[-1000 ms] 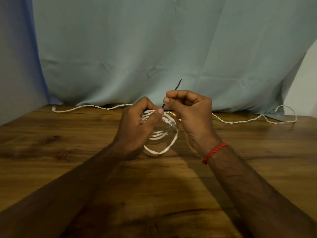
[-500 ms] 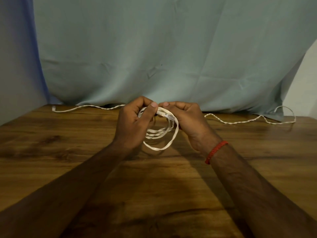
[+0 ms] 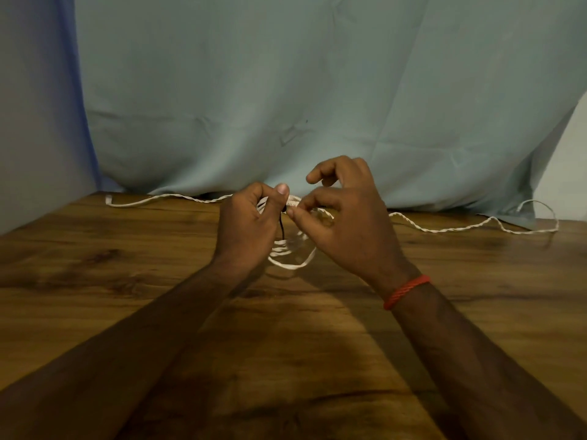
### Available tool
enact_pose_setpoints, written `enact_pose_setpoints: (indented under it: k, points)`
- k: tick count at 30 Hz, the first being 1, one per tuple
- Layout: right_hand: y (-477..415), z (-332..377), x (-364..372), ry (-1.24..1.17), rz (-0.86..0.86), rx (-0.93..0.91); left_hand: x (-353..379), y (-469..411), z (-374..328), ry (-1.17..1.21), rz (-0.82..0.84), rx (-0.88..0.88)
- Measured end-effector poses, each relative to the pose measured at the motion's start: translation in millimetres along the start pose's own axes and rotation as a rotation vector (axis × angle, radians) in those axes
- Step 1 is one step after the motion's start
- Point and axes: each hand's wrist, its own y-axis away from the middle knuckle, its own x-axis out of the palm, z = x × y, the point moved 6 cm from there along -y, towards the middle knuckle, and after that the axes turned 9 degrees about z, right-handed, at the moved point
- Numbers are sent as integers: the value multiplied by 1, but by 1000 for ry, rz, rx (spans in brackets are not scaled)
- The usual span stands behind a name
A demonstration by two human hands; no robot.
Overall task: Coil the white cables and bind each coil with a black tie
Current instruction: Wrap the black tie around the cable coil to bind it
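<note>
A coil of white cable [image 3: 290, 260] hangs between my two hands just above the wooden table [image 3: 127, 281]. My left hand [image 3: 249, 228] grips the top of the coil, thumb up. A thin black tie [image 3: 282, 225] hangs down from the top of the coil, between the hands. My right hand [image 3: 344, 220] pinches the tie's upper end at the coil with thumb and a finger, while its other fingers are raised and spread. Most of the coil's top is hidden by the fingers.
A second, twisted white cable [image 3: 444, 228] lies uncoiled along the table's far edge, running from the left end [image 3: 109, 200] to a loop at the right [image 3: 540, 208]. A pale green cloth [image 3: 317, 90] hangs behind the table.
The black tie stood up from my right hand a second ago; now it hangs down beside the coil. My right hand's outer fingers have lifted and spread.
</note>
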Motion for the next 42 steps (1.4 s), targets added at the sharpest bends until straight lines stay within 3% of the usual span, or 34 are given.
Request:
enact_pose_setpoints:
  k: [6,15,25,31,37,42]
  points:
    - [1,1,13,388,249,-11,-2,-2,4,-20,-13,-62]
    - [2,8,13,228,151,72,-5,-4,11,48,-32,-121]
    - [9,7,30,374,310,146,11,3,4,105,90,-107]
    - [12,-2,42,18,332,222,13,0,3,77,111,-101]
    - [6,8,33,-128,272,229,4,-2,16,86,39,-195]
    - [3,9,22,-202,157,243,10,1,19,133,74,-228]
